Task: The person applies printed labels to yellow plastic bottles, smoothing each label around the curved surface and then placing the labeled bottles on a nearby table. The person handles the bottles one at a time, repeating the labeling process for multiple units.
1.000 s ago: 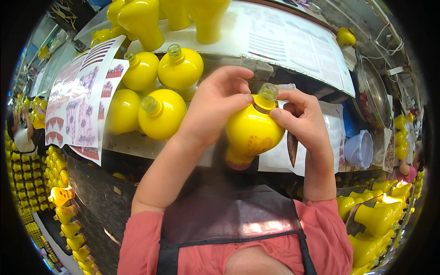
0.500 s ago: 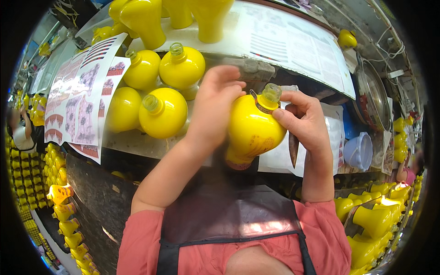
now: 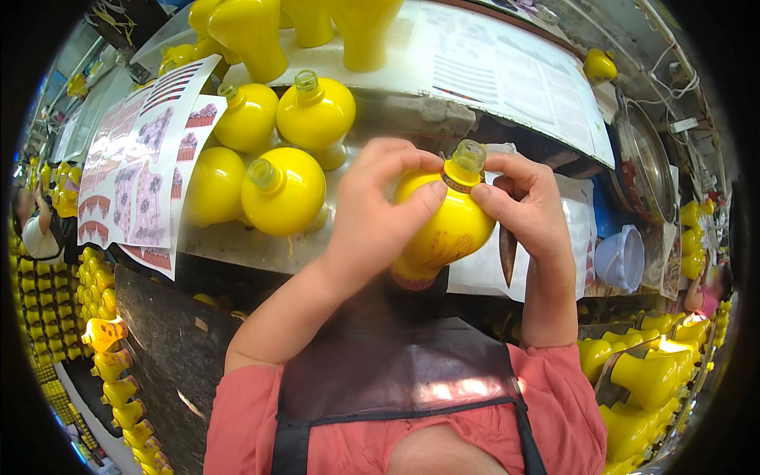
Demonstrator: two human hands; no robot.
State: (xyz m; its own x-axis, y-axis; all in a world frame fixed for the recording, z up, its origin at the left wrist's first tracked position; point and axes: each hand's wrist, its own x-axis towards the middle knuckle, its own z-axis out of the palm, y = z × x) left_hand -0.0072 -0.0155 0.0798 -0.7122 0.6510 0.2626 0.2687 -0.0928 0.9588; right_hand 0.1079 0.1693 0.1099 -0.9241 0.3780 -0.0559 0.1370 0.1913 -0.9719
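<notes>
A glossy yellow bottle (image 3: 450,228) with a clear glass neck (image 3: 469,155) is tilted in front of me, its neck pointing up and away. A narrow dark patterned band (image 3: 457,184) wraps the base of the neck. My left hand (image 3: 374,212) pinches around the neck's left side, thumb and fingers at the band. On the other side, my right hand (image 3: 534,204) grips the neck with its thumb near the band. A brown pointed blade-like tool (image 3: 507,255) hangs from under the right palm. Reddish marks show on the bottle's lower body.
Several yellow bottles, such as one nearby (image 3: 283,194), stand left of my hands. Printed sheets (image 3: 131,174) lie at the left. A white board (image 3: 514,75) lies across the back. At the right are a pale blue bucket (image 3: 620,257) and a round metal basin (image 3: 651,162). Other people work at both far sides.
My left hand has come down from its raised, blurred position, and its thumb and fingers now close on the band at the neck. The band's loose left end is now pressed there.
</notes>
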